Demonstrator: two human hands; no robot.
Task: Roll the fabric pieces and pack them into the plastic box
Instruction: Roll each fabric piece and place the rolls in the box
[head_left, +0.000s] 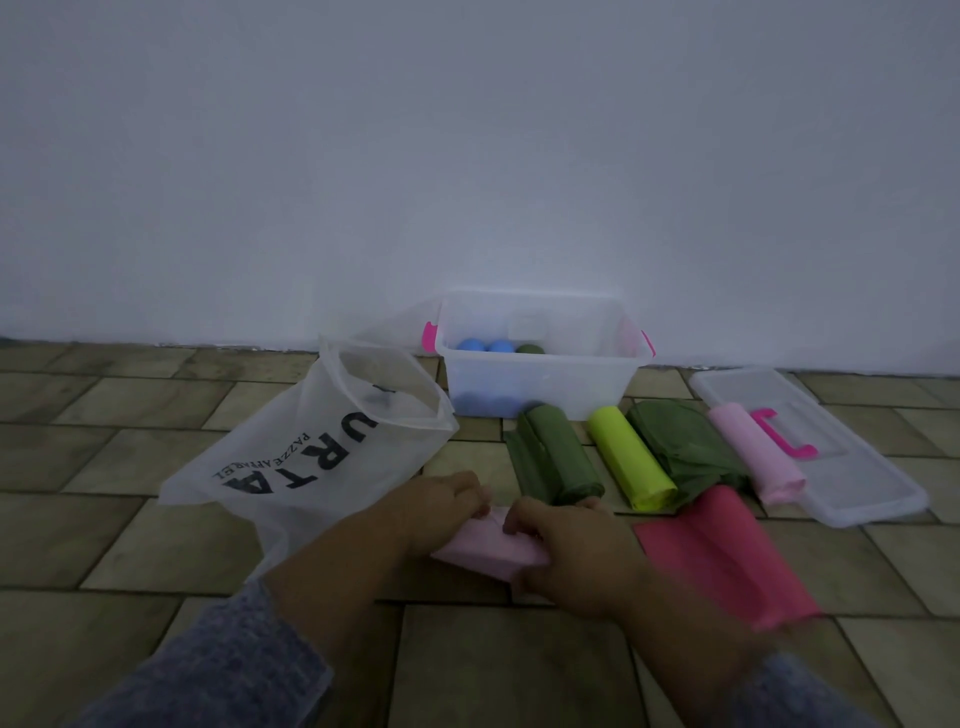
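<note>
Rolls before box; bag left

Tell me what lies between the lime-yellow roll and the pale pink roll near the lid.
In the head view, a loosely rolled dark green fabric bundle lies between the lime-yellow roll and the pale pink roll.

A plain pale wall fills the upper half of the frame, dim and bluish. Below it lies a floor of olive-brown rectangular tiles with dark joints.
</note>
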